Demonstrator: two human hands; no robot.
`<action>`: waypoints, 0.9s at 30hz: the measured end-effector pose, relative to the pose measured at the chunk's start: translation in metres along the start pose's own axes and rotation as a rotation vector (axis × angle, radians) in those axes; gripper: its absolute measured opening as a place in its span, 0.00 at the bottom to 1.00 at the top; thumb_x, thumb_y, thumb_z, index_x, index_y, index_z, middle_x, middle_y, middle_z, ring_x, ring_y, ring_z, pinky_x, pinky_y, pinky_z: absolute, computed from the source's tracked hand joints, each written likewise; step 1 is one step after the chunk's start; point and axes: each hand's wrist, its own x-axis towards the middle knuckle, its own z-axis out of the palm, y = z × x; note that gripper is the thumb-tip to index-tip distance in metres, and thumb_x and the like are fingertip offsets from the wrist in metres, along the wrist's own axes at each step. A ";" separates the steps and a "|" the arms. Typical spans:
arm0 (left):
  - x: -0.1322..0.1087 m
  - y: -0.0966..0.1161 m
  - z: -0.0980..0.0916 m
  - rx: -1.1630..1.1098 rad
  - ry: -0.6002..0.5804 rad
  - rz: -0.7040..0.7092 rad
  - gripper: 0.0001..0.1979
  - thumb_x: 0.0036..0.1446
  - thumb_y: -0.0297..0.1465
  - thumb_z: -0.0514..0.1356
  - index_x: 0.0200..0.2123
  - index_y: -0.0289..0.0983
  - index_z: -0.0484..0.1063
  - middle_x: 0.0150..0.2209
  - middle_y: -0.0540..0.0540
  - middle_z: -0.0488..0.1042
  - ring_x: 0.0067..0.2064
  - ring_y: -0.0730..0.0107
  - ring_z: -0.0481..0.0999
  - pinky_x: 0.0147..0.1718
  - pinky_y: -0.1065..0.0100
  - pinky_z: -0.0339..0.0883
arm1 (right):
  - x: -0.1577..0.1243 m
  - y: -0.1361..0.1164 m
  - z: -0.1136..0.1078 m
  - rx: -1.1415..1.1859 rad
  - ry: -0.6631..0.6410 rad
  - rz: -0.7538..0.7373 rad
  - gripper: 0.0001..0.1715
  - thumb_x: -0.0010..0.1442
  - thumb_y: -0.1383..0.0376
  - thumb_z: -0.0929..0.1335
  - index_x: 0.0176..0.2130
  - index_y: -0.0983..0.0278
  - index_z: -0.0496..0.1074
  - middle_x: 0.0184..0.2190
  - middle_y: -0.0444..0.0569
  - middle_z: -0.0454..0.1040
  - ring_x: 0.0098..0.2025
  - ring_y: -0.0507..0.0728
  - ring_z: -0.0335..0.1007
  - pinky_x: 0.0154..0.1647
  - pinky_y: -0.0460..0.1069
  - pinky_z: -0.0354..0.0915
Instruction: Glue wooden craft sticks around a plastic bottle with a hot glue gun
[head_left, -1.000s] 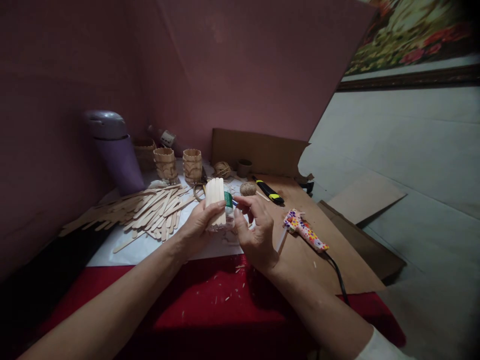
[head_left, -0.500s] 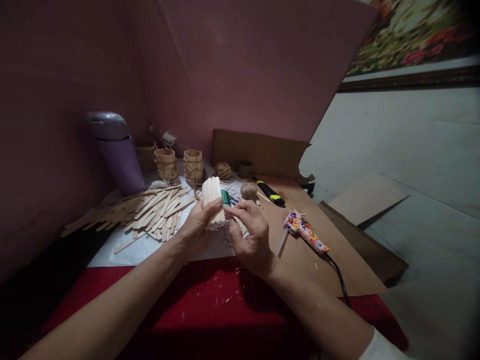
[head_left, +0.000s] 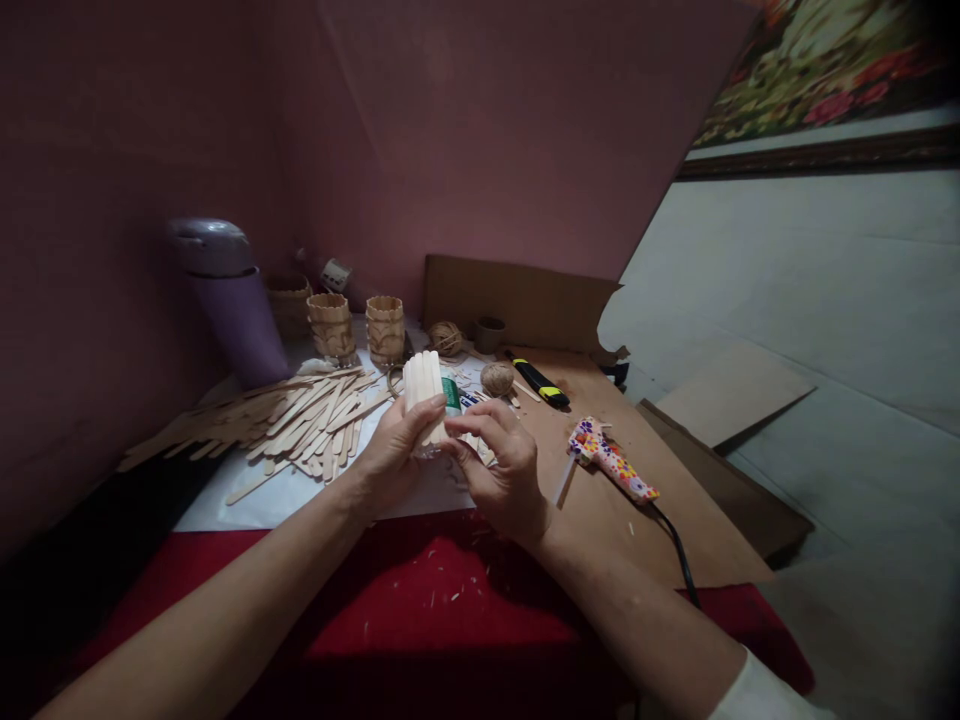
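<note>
My left hand (head_left: pixel 396 452) is wrapped round a clear plastic container (head_left: pixel 451 392) with a green label. Pale craft sticks (head_left: pixel 423 384) stand side by side over its left part, while the label side is bare. The thumb lies across the front of the sticks. My right hand (head_left: pixel 501 462) is at the container's lower right edge, its thumb and forefinger pinched close together there. Whether anything thin lies between those fingertips is too small to tell. A heap of loose craft sticks (head_left: pixel 315 420) spreads left of my hands on white paper (head_left: pixel 217 505).
Behind stand two stick-covered cups (head_left: pixel 331 328), a purple bottle (head_left: pixel 240 320) and twine balls (head_left: pixel 496 379). To the right, a box cutter (head_left: pixel 541 382) and a flower-patterned glue gun (head_left: pixel 611 462) with a black cord lie on brown board (head_left: pixel 675 540). Scraps dot the red cloth (head_left: pixel 420 600).
My right fingers have shifted slightly left and come closer together at the container's lower edge. My left hand keeps its hold, with the container almost still.
</note>
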 end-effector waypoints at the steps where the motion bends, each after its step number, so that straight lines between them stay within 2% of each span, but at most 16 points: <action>1: 0.000 0.000 0.000 0.008 -0.002 0.008 0.18 0.49 0.34 0.69 0.40 0.34 0.68 0.28 0.52 0.69 0.26 0.78 0.69 0.21 0.78 0.64 | 0.000 0.000 0.000 0.000 -0.003 -0.006 0.06 0.59 0.70 0.71 0.40 0.64 0.76 0.36 0.51 0.73 0.39 0.58 0.72 0.40 0.53 0.71; 6: -0.001 0.002 0.001 0.077 0.039 0.028 0.22 0.48 0.35 0.70 0.44 0.35 0.66 0.31 0.52 0.70 0.27 0.77 0.69 0.20 0.77 0.64 | 0.000 0.002 0.000 0.007 -0.003 -0.015 0.07 0.59 0.71 0.71 0.40 0.62 0.76 0.36 0.50 0.73 0.39 0.57 0.72 0.40 0.52 0.71; 13: -0.002 0.002 0.003 0.121 0.064 0.045 0.26 0.44 0.36 0.72 0.44 0.35 0.67 0.31 0.51 0.71 0.28 0.75 0.71 0.23 0.75 0.67 | -0.001 0.003 0.001 0.042 0.012 -0.014 0.07 0.60 0.70 0.70 0.39 0.60 0.77 0.35 0.48 0.74 0.38 0.56 0.72 0.39 0.52 0.71; 22: -0.001 0.004 0.001 0.151 0.068 0.070 0.26 0.44 0.36 0.72 0.44 0.36 0.67 0.32 0.51 0.71 0.29 0.75 0.71 0.24 0.75 0.64 | 0.000 0.003 -0.003 0.068 0.003 -0.053 0.07 0.60 0.69 0.71 0.41 0.60 0.77 0.35 0.48 0.73 0.38 0.56 0.72 0.39 0.52 0.71; 24: -0.002 0.005 0.001 0.163 0.069 0.081 0.26 0.43 0.36 0.72 0.44 0.36 0.67 0.31 0.51 0.71 0.29 0.74 0.71 0.24 0.75 0.64 | 0.002 0.003 -0.006 0.067 0.029 -0.065 0.09 0.61 0.67 0.71 0.43 0.62 0.76 0.36 0.50 0.72 0.39 0.56 0.71 0.40 0.53 0.71; 27: -0.003 0.004 0.001 0.194 0.041 0.101 0.27 0.43 0.35 0.73 0.45 0.37 0.67 0.33 0.50 0.72 0.30 0.73 0.73 0.27 0.74 0.66 | 0.004 0.002 -0.008 0.040 0.092 -0.005 0.11 0.66 0.67 0.66 0.46 0.63 0.76 0.38 0.51 0.71 0.40 0.56 0.70 0.40 0.53 0.71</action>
